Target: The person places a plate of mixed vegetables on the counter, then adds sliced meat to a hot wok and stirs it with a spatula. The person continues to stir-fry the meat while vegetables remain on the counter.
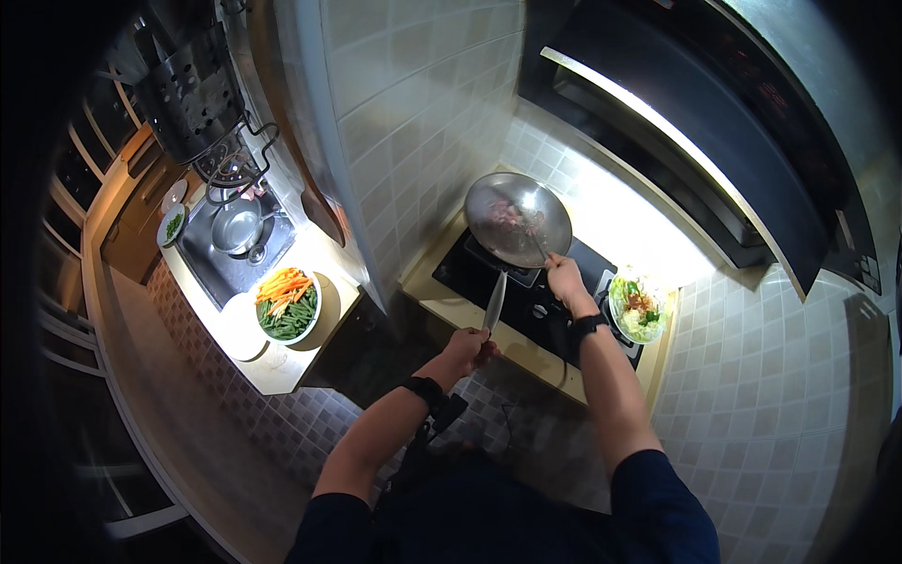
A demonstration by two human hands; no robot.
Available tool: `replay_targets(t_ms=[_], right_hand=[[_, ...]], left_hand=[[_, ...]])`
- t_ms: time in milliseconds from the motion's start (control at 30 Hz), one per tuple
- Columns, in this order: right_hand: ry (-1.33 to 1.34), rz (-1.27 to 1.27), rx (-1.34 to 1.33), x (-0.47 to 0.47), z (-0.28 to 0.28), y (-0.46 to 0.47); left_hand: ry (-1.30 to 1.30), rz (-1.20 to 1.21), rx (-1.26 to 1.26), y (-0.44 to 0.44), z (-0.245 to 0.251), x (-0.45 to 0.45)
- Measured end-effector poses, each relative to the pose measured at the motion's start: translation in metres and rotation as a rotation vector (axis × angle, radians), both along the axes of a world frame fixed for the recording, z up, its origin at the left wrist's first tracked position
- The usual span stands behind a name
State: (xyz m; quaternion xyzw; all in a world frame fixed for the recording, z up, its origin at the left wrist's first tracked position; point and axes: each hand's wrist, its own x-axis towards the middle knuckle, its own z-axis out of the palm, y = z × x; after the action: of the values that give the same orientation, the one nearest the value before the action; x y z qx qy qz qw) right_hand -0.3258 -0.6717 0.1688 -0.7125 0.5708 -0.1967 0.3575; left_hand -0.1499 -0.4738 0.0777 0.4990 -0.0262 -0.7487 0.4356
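A metal wok [486, 236] sits over the left burner of the black gas stove [451, 271], with pieces of pinkish meat [504, 213] inside. My left hand [473, 350] grips the end of the wok's long handle. In my right hand [565, 276] is the handle of a metal cooking utensil [539, 247], whose far end reaches into the wok among the meat; the shape of that end is unclear. Right of my right hand, a bowl of cut cabbage with green and reddish-brown bits [638, 310] stands over the stove's right side.
On the left counter, a white bowl [318, 310] holds carrot strips and green beans beside a round white plate [236, 331]. A metal bowl [236, 225] lies in the sink [201, 247]. The range hood [676, 127] overhangs the stove; a utensil holder [190, 99] hangs upper left.
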Motion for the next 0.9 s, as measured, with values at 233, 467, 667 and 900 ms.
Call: replay_targets(t_ms=[233,467,667,900], right_hand=[[0.827,0.118,-0.637,-0.042,0.026,0.006],[0.506,0.103,-0.255,-0.072,0.092,0.045],[0.707,0.092,-0.197,-0.046,0.087,0.054],[0.727,0.055,-0.119,-0.041,0.038,0.071]], left_hand=[[0.001,0.009,0.015,-0.001,-0.002,-0.007],[0.003,-0.026,0.026,-0.003,0.000,-0.003],[0.020,-0.030,0.014,-0.002,-0.004,-0.004],[0.082,-0.047,0.002,-0.009,-0.010,-0.003]])
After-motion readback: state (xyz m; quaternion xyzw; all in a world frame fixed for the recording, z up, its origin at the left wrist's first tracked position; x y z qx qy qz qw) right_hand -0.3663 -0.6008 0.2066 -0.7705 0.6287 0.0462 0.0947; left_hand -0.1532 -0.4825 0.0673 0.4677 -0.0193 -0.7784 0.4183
